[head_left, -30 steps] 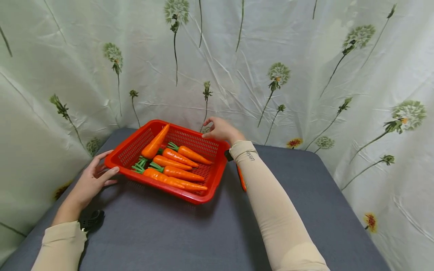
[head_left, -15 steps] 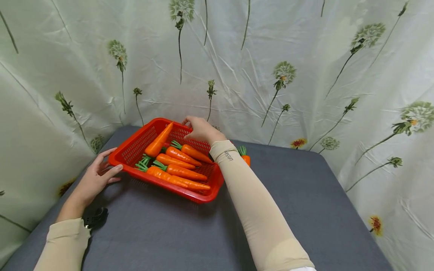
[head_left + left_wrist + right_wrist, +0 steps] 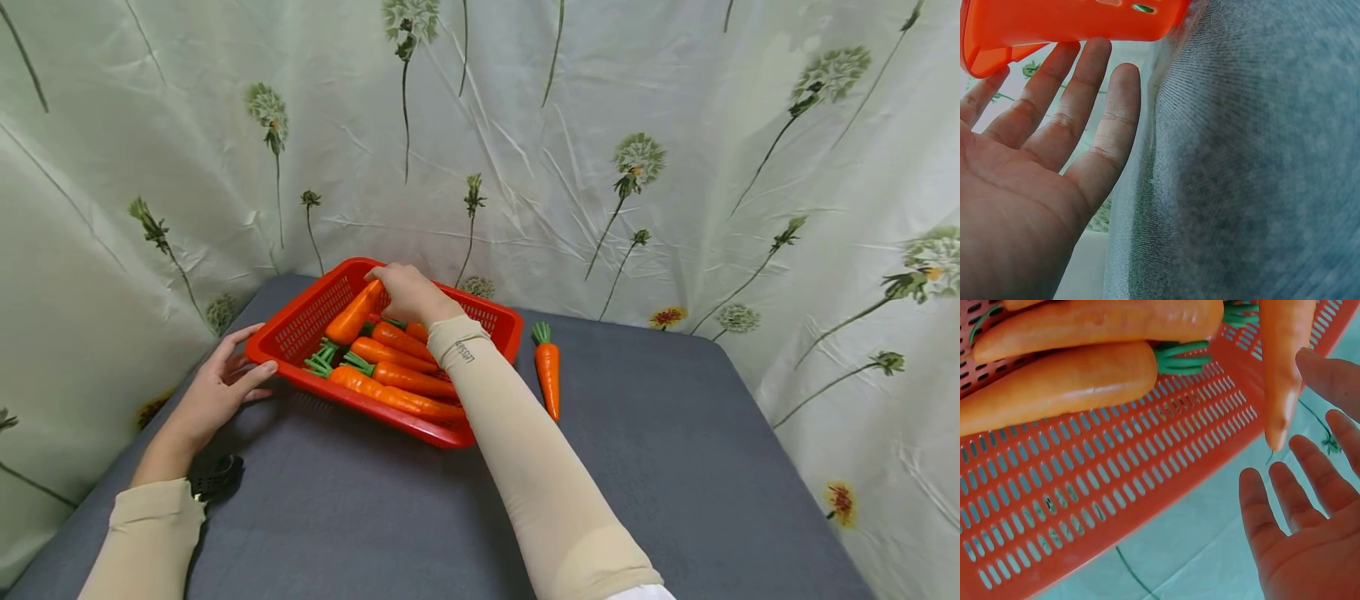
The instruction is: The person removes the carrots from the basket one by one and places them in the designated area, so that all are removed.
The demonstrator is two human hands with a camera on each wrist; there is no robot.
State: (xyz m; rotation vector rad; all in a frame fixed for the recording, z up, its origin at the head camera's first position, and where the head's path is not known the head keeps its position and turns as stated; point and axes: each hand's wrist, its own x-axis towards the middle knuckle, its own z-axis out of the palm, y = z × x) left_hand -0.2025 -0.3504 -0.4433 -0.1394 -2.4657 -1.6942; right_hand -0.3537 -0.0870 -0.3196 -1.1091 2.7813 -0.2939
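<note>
A red slotted plastic basket (image 3: 516, 332) holds several orange carrots with green stubby tops. My left hand (image 3: 210, 402) is at its left end, thumb on the rim; in the left wrist view, straight fingers (image 3: 1067, 119) reach the outer wall of the basket (image 3: 1066, 22). Over the back rim, my right hand (image 3: 407, 292) is at the narrow tip of a carrot (image 3: 352, 315) leaning against the back wall. In the right wrist view its fingers are spread and extended around the tip of that carrot (image 3: 1285, 369), the thumb overlapping its side. Other carrots (image 3: 408, 379) lie below, partly hidden by the right forearm.
One loose carrot (image 3: 548, 375) lies on the grey-covered table (image 3: 675, 467), right of the basket, its top pointing away. A black device (image 3: 216, 479) is worn at the left wrist. Behind the table hangs a pale curtain (image 3: 555, 200) printed with dandelions.
My right hand has moved left along the basket's back rim to the leaning carrot, uncovering the loose carrot on the right. The left hand keeps its place at the basket's left end.
</note>
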